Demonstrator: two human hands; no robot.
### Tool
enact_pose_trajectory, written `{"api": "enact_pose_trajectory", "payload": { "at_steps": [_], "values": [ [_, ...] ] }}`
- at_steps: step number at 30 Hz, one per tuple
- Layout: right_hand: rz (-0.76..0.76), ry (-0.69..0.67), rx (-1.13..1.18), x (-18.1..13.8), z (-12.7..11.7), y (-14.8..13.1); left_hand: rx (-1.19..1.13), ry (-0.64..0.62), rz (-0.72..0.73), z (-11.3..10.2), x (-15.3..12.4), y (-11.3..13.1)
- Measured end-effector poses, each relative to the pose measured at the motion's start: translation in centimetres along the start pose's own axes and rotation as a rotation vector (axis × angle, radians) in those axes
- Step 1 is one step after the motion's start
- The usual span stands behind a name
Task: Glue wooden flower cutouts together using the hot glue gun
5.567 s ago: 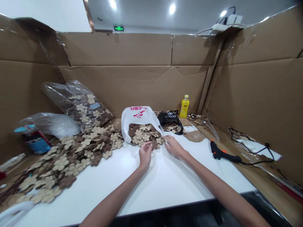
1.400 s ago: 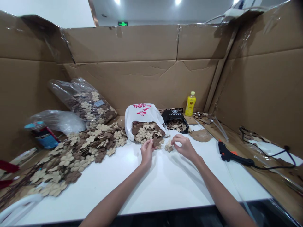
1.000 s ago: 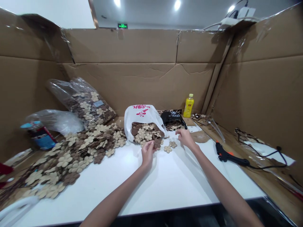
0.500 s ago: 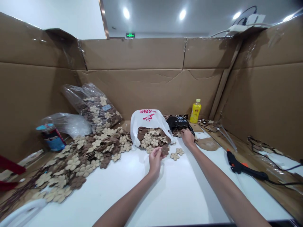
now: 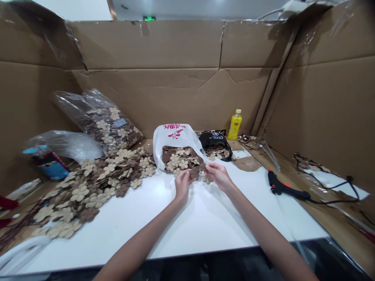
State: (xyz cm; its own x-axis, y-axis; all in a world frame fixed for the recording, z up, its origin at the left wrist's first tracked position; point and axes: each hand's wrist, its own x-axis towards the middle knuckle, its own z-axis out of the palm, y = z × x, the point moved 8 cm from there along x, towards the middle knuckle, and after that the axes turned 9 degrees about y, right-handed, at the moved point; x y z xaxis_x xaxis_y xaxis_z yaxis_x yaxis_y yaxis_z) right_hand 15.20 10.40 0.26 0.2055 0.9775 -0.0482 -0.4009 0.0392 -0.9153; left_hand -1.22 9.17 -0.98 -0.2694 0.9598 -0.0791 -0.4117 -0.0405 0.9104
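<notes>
While left fingers (image 5: 184,175) and right fingers (image 5: 213,168) pinch brown flowers (image 5: 194,173), cardboard walls (image 5: 146,47) border the white tabletop (image 5: 202,226).

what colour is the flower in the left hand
The flower is dark brown; the head view shows it.

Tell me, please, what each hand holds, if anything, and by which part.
The left hand pinches a dark brown, flower-shaped, felt-like piece by its left edge; the right hand seems to pinch a second such piece by its right edge.
</notes>
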Motion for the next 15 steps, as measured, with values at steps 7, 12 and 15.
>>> {"api": "enact_pose_trajectory", "payload": {
  "at_steps": [7, 12, 15],
  "values": [
    [0.040, 0.003, -0.022, -1.5, 2.0, 0.9, -0.032, -0.024, -0.036, 0.3, -0.1, 0.1],
    [0.034, 0.006, -0.093, -1.4, 2.1, 1.1, -0.038, -0.026, -0.054, 0.5, -0.2, 0.0],
    [-0.008, 0.017, -0.136, -1.3, 2.1, 0.7, -0.035, -0.029, -0.065, 0.6, -0.3, 0.0]
  ]
}}
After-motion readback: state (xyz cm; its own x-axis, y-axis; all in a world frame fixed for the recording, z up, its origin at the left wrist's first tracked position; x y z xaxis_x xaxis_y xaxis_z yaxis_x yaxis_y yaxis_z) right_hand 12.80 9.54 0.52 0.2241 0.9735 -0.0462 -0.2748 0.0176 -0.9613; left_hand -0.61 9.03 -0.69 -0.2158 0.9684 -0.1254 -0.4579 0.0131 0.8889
